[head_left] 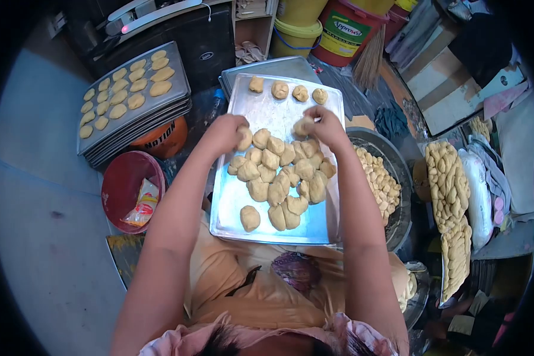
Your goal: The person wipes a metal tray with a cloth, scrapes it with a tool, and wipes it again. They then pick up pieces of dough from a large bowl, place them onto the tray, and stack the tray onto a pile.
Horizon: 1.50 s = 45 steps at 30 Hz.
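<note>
A metal baking tray (pixel 225 196) rests at my lap, with a heap of dough pieces (pixel 279 166) in its middle. Four dough balls are spaced in a row along the far edge. My left hand (pixel 224 133) is closed around a dough piece (pixel 244 138) at the tray's left side. Opposite it, my right hand (pixel 327 126) grips another dough piece (pixel 303 126) between thumb and fingers, just above the heap. One dough piece (pixel 250 218) lies apart near the front left corner. My palms are hidden from view.
Stacked trays with flattened dough (pixel 118 101) stand at the far left, above a red bucket (pixel 115 190). On the right are a large basin (pixel 404 196) of dough pieces and long trays of dough (pixel 448 184). Margarine buckets (pixel 347 32) and a broom (pixel 371 62) stand at the back.
</note>
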### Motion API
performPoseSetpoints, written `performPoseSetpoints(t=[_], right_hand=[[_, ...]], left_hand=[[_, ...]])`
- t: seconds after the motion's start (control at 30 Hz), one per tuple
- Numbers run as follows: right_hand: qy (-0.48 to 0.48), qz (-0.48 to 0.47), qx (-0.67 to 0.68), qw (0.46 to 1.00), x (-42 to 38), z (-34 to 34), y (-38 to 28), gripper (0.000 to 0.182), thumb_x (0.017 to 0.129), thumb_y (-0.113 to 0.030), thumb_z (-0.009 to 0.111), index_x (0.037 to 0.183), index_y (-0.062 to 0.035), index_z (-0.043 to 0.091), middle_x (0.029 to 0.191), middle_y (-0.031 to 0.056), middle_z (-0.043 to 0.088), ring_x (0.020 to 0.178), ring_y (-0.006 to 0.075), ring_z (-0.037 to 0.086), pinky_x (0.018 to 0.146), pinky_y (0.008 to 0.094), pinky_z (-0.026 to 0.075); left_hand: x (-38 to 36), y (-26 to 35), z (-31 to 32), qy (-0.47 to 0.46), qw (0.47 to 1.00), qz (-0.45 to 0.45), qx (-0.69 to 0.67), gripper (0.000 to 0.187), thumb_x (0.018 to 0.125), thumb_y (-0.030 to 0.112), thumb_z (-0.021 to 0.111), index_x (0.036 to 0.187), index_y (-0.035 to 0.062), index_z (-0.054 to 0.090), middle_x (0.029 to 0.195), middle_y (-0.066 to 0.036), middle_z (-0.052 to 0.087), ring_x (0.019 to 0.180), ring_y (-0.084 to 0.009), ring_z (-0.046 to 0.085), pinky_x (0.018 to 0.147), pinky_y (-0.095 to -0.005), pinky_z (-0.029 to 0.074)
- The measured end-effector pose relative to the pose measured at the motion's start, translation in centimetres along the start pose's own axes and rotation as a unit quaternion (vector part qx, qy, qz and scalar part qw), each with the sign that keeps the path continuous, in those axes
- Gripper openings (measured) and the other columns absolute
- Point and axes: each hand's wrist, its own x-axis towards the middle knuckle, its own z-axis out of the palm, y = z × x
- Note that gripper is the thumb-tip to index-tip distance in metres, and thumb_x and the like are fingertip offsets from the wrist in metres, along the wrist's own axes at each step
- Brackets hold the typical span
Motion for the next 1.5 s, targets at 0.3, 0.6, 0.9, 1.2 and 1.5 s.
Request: performPoseSetpoints(t=[0.3,0.6,0.9,1.2,1.5], right_hand=[[0.089,-0.024,-0.144,0.985,3.4,6.7,-3.7,0.040,0.073,-0.024,0.075,0.105,-0.0028,0.065,0.106,0.0201,0.063,0.101,0.0358,0.061,0.088,0.0403,0.049],[-0.095,-0.042,-0.167,0.980,-1.0,7.4,-6.6,0.052,0.067,-0.026,0.075,0.114,-0.0086,0.065,0.099,0.0168,0.069,0.095,0.0324,0.066,0.087,0.0391,0.050],[0.094,0.069,-0.172,0.978,1.6,2.6,-1.4,0.044,0.075,-0.025,0.072,0.113,-0.0046,0.063,0.095,0.0177,0.068,0.087,0.0312,0.067,0.078,0.0388,0.053],[-0.170,-0.019,-0.020,0.985,-4.3,-1.8,0.6,0.043,0.077,-0.020,0.074,0.114,-0.0037,0.062,0.102,0.0092,0.066,0.091,0.0206,0.062,0.069,0.0330,0.052],[0.183,-0.013,-0.227,0.956,-1.3,0.0,0.6,0.056,0.086,-0.037,0.065,0.132,-0.0064,0.053,0.098,0.0196,0.064,0.085,0.0345,0.065,0.075,0.0431,0.051]], left_hand=[[3.8,-1.5,1.5,0.137,0.989,0.052,0.018,0.037,0.081,0.015,0.069,0.114,0.0004,0.064,0.115,-0.018,0.061,0.106,-0.0349,0.059,0.094,-0.0373,0.046],[4.7,-0.1,3.2,0.165,0.982,0.054,0.078,0.039,0.083,0.015,0.067,0.121,0.0061,0.061,0.132,-0.015,0.052,0.122,-0.0355,0.049,0.100,-0.0435,0.040],[4.8,1.7,5.3,0.077,0.972,0.166,0.148,0.046,0.090,0.017,0.057,0.136,0.0239,0.052,0.132,-0.011,0.052,0.130,-0.0299,0.041,0.107,-0.0475,0.023],[5.6,1.4,6.3,0.129,0.967,0.180,0.122,0.039,0.089,0.019,0.058,0.128,0.0235,0.060,0.126,-0.009,0.055,0.120,-0.0267,0.050,0.105,-0.0503,0.023],[5.7,3.1,5.8,0.076,0.968,0.220,0.097,0.036,0.095,0.035,0.051,0.124,0.0185,0.062,0.133,-0.007,0.055,0.137,-0.0289,0.034,0.108,-0.0558,0.016]])
